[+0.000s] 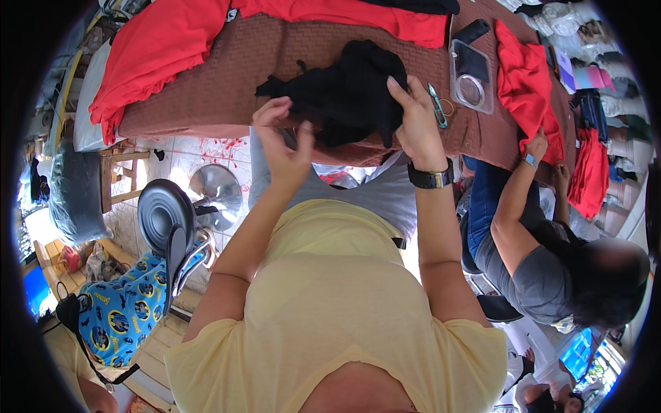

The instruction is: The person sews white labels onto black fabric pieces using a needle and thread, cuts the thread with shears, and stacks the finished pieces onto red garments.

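A bunched black cloth garment point(351, 86) hangs over the near edge of the brown-covered table, in front of my body. My right hand point(418, 127), with a black-strapped watch on the wrist, grips its right side, thumb against the cloth. At the garment's lower left is my left hand point(284, 148), its fingers apart and curved, with nothing visible in them. Teal thread snips point(437, 107) lie on the table just right of my right hand.
Red garments point(162, 58) cover the table's far left. A clear plastic box point(456, 86) sits right of the snips. Beyond it, a co-worker's hand point(536, 146) handles red cloth point(527, 82). A black round-seated stool point(164, 215) stands on the floor at left.
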A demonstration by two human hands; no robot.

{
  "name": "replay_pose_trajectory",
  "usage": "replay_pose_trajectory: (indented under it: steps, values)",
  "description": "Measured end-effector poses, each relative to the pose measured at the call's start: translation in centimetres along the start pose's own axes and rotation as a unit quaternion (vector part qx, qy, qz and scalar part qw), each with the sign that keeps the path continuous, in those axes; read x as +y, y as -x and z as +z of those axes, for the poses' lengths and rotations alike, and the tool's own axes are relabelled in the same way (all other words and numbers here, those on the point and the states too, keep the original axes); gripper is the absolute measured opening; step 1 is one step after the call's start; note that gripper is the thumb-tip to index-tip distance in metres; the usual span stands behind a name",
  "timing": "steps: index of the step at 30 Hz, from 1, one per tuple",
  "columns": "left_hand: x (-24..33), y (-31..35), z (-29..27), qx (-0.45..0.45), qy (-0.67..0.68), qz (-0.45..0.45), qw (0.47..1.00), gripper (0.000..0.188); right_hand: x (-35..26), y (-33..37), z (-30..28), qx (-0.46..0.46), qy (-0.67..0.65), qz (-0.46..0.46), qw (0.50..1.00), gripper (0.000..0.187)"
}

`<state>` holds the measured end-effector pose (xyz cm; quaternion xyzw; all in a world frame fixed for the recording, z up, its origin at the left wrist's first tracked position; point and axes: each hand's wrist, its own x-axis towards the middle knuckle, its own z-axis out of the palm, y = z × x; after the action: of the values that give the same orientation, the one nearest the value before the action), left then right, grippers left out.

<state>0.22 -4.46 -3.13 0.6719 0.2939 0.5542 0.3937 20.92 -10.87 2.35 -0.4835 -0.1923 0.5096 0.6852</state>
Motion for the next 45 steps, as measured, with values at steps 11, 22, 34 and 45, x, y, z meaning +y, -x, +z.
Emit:
replay_pose_trajectory:
  steps: [11,22,34,45]
  values:
    - [-1.8,-10.6,-0.6,-0.08,0.461,-0.499,0.729,0.062,-3.7,-9.0,6.3,-0.13,0.06,-0.128,0.981,0.025]
    - [-4.0,-8.2,-1.7,-0.057,0.241,-0.471,0.846,0.039,0.8,-5.9,5.9,-0.015,0.417,-0.311,0.854,0.015]
    - [-2.6,-7.3,-0.8,-0.068,0.13,-0.413,0.899,0.045,1.0,-8.6,6.3,-0.054,0.428,-0.274,0.86,0.011]
    - [-5.0,-10.0,0.0,0.039,0.369,-0.559,0.741,0.042,-0.4,-7.0,5.5,0.0,0.475,-0.307,0.825,0.009]
